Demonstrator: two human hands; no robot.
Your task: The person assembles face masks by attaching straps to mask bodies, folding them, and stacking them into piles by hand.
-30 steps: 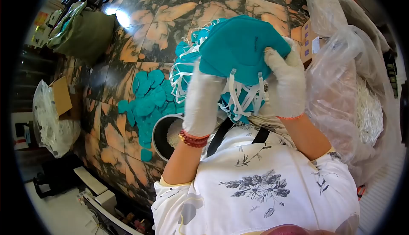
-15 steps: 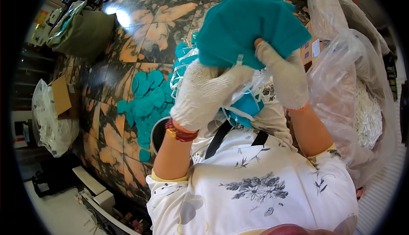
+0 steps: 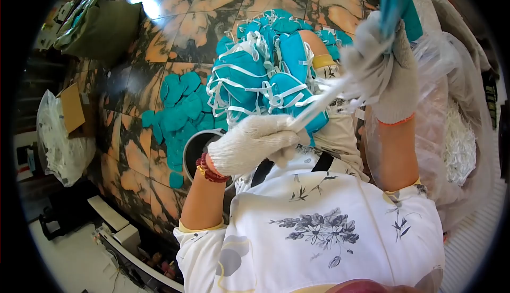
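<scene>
My right hand (image 3: 390,67), in a white knit glove, is closed on a bundle of teal masks (image 3: 406,14) at the upper right, partly blurred and cut off by the frame. White straps (image 3: 329,99) stretch from the bundle down to my left hand (image 3: 257,141), also gloved, whose fingers are wrapped round their ends. Beyond my left hand, teal masks with white straps (image 3: 239,75) are heaped over my lap. Flat teal pieces (image 3: 183,112) lie in a pile on the floor, beside a round container (image 3: 199,147) that my left hand partly overlaps.
Clear plastic bags (image 3: 435,80) stand at the right, one with white strands (image 3: 459,149) inside. A green sack (image 3: 101,30) sits at the upper left. Below it are an open cardboard box (image 3: 73,109) and a plastic bag (image 3: 58,144). White equipment (image 3: 127,237) is at the lower left.
The mask bundle has moved right and turned edge-on with my right hand. My left hand has come down and away from it, drawing the straps taut. The lap heap is more exposed.
</scene>
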